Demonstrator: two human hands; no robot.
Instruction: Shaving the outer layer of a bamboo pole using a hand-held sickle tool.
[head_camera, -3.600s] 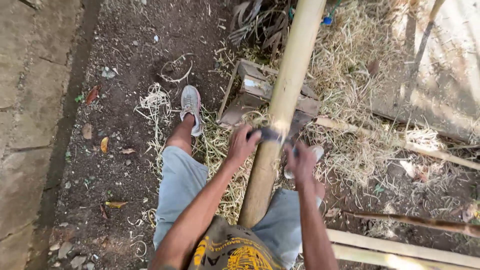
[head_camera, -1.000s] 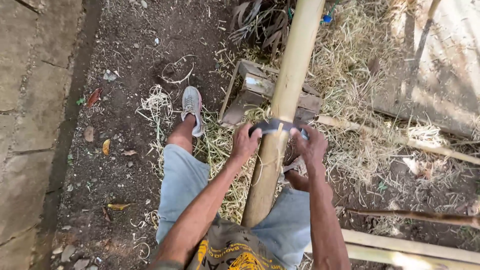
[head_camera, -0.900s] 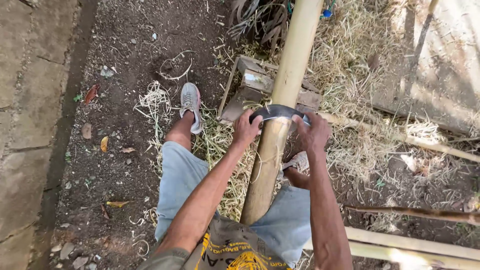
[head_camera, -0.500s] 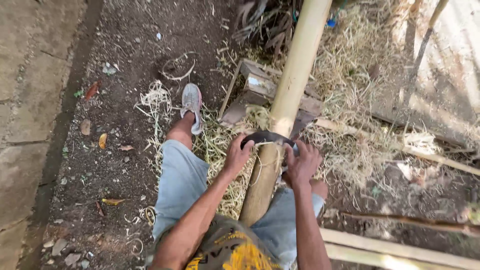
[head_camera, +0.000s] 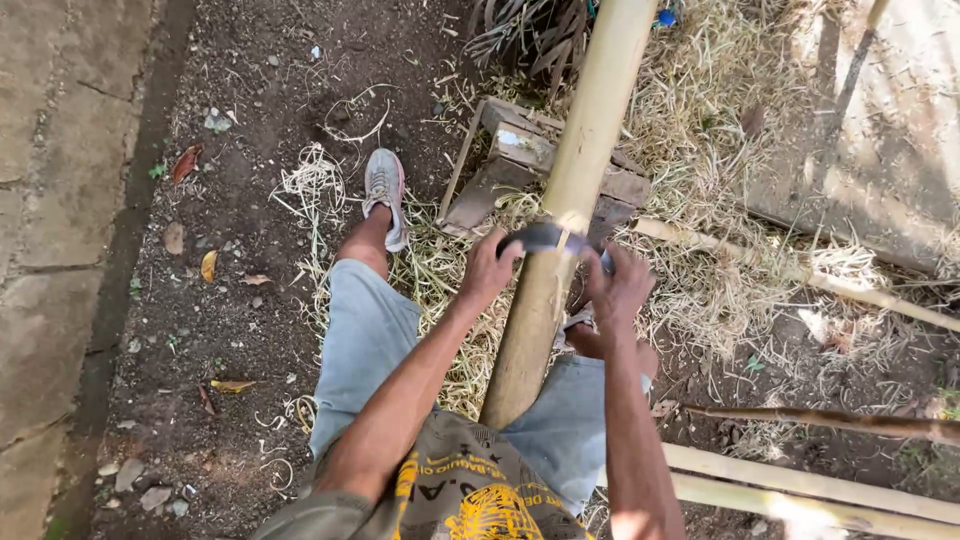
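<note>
A thick pale bamboo pole (head_camera: 585, 150) runs from between my legs up and away to the top of the view. Across it lies a curved dark blade (head_camera: 548, 237) with a grip at each end. My left hand (head_camera: 490, 268) is shut on the left end. The right end is gripped by my right hand (head_camera: 620, 285). A thin strip of peeled skin curls off the pole just under the blade. I sit astride the pole in light blue shorts, with my left foot in a grey shoe (head_camera: 384, 190).
A low wooden block stand (head_camera: 520, 165) props the pole. Heaps of straw-coloured shavings (head_camera: 720, 250) cover the dirt on the right. More bamboo poles (head_camera: 800, 490) lie at lower right, beside a thin brown stick (head_camera: 830, 420). A concrete kerb (head_camera: 60, 250) runs along the left.
Both hands slid the blade up the pole, drew it back towards me, and have now pushed it a little up the pole again. The pole has not moved.
</note>
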